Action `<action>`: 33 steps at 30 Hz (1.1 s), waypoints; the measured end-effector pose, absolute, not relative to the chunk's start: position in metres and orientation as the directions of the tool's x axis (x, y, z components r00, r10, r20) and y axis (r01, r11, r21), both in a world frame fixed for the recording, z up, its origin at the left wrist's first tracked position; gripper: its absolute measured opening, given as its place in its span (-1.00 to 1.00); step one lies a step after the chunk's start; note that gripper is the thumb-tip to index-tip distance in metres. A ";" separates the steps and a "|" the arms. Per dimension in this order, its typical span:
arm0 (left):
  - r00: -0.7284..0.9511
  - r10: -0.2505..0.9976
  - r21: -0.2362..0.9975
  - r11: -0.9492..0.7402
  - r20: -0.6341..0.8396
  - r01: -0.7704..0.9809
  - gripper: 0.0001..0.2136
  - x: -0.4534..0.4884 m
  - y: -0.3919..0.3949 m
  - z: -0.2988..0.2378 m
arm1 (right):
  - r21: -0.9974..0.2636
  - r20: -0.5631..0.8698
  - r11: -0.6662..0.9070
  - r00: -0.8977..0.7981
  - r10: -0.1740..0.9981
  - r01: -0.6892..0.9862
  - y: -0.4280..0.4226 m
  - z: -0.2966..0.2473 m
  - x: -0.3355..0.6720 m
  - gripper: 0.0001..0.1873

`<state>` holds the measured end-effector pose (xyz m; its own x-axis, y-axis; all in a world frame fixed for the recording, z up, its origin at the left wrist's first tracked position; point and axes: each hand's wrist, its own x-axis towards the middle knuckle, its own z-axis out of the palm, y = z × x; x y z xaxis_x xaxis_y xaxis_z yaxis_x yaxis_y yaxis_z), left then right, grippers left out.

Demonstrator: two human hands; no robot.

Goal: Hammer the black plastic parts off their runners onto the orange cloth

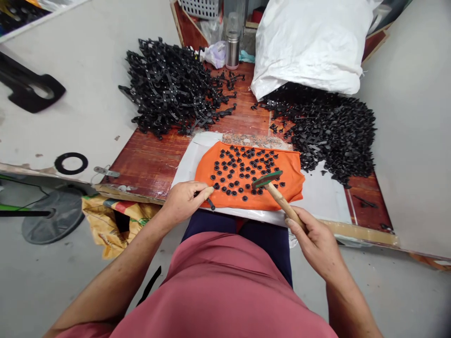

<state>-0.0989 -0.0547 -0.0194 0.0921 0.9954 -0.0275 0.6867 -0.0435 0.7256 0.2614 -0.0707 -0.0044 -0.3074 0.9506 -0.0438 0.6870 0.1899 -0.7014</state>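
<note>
At the front left of an orange cloth (278,199), my left hand (185,199) pinches a small black plastic strip (210,203) with a round end. My right hand (312,237) is wrapped round the wooden handle of a hammer (283,203). Its green, worn head (267,179) hangs over the right part of the cloth. Many small black round studs (242,170) are spread over the cloth, mostly standing apart from one another. The cloth lies on a white sheet (326,199) at the table's front edge.
A tall heap of black plastic strips (169,89) stands at the back left. To the right, a pile of black studs (331,131) spills from a white sack (310,42). A steel flask (232,50) stands behind. Pale side panels flank the red-brown table (151,155).
</note>
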 end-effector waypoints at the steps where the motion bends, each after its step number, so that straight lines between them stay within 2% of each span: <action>1: 0.109 0.994 0.710 -0.057 -0.029 0.702 -0.57 -0.099 -0.054 -0.019 | -0.688 -0.037 0.200 -0.308 0.951 0.698 -0.070 -0.003 0.259 -0.67; 6: 0.134 0.990 0.650 -0.071 -0.048 0.756 -0.57 -0.099 -0.052 -0.014 | -0.600 -0.008 0.279 -0.355 0.935 0.749 -0.066 0.006 0.243 -0.69; 11: 0.129 0.989 0.579 -0.064 -0.071 0.812 -0.55 -0.099 -0.051 -0.008 | -0.503 0.028 0.381 -0.426 0.904 0.776 -0.062 0.007 0.223 -0.58; 24: 0.122 0.991 0.601 -0.070 -0.047 0.797 -0.55 -0.094 -0.052 -0.010 | -0.427 0.180 0.524 -0.498 0.848 0.737 -0.061 0.015 0.198 -0.45; 26: 0.116 0.991 0.608 -0.057 -0.059 0.792 -0.55 -0.094 -0.052 -0.012 | -0.363 0.199 0.542 -0.506 0.839 0.758 -0.063 0.012 0.192 -0.44; 30: 0.107 0.992 0.606 -0.045 -0.066 0.794 -0.56 -0.094 -0.053 -0.014 | -0.161 0.141 0.573 -0.555 0.820 0.804 -0.066 0.003 0.181 -0.42; 33: 0.113 0.991 0.614 -0.045 -0.073 0.788 -0.55 -0.095 -0.053 -0.015 | -0.176 0.187 0.567 -0.538 0.822 0.805 -0.069 0.004 0.178 -0.43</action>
<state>-0.0954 -0.0531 -0.0154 0.1132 0.9909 -0.0730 0.7880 -0.0448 0.6140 0.1783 -0.0686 0.0038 -0.5378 0.8220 0.1872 0.8049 0.5667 -0.1760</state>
